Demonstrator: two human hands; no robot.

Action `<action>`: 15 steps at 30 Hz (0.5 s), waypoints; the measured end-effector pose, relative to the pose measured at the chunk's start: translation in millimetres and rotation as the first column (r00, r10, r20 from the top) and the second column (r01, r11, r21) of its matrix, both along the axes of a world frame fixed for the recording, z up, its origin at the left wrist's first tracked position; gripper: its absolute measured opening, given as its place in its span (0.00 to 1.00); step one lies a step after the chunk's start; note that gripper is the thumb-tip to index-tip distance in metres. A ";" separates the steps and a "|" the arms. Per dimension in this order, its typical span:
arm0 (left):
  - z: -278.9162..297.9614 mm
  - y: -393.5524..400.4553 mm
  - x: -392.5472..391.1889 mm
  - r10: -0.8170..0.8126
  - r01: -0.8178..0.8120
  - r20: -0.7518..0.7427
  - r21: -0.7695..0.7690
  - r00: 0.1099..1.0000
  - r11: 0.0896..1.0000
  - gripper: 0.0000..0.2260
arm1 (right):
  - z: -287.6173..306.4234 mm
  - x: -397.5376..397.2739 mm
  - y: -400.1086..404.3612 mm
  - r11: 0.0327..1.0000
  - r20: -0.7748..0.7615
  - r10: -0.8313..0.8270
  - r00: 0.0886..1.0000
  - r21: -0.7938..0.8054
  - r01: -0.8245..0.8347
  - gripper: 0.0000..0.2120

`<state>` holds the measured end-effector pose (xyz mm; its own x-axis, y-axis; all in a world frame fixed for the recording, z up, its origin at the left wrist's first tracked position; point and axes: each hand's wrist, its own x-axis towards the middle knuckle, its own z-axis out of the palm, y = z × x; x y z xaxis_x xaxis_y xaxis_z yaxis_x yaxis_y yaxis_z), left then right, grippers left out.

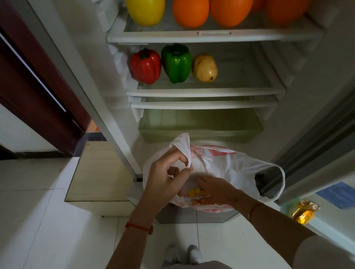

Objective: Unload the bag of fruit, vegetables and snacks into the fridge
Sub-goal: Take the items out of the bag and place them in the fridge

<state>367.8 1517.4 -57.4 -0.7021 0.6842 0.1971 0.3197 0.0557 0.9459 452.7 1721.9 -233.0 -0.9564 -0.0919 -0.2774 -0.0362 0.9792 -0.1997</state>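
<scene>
A white plastic bag [237,167] with red print hangs in front of the open fridge. My left hand [166,179] grips its left handle and holds the mouth apart. My right hand [217,190] reaches into the bag, its fingers around a yellow and orange snack packet [197,192]; the grip itself is partly hidden. On the upper shelf [205,34] stand a yellow fruit [145,4] and several orange fruits [190,7]. The middle shelf [200,89] carries a red pepper [145,66], a green pepper [176,63] and a potato [205,70].
A glass shelf and a clear drawer [197,125] sit below the middle shelf. The fridge door [337,143] stands open on the right, with a gold foil packet [305,211] in its door rack. A dark red door frame [24,80] is on the left. White floor tiles and my shoes [185,255] are below.
</scene>
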 end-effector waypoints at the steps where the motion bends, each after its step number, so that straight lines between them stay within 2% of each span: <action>1: 0.2 0.2 0.8 0.000 0.000 0.004 -0.001 1.000 1.000 0.03 | -3.7 1.6 1.0 0.994 -0.014 0.098 0.995 0.057 -0.097 0.24; 3: 0.8 0.1 2.3 0.003 -0.003 -0.001 -0.007 1.000 1.000 0.04 | -9.2 5.9 1.7 0.964 0.012 0.229 0.973 0.136 -0.229 0.21; 7: 1.7 -1.8 3.9 -0.006 0.006 0.008 -0.003 1.000 1.000 0.05 | -11.0 10.8 -3.2 0.979 -0.055 0.178 0.982 0.116 -0.171 0.21; 12: 2.0 -3.5 4.3 -0.010 0.010 0.037 0.004 0.999 1.000 0.04 | -10.3 11.8 -6.6 0.979 -0.119 0.179 0.977 0.117 -0.166 0.28; 15: 2.9 -4.0 4.7 -0.013 0.012 0.030 0.008 0.999 1.000 0.05 | -14.4 12.9 -5.0 0.973 -0.145 0.186 0.972 0.162 -0.163 0.24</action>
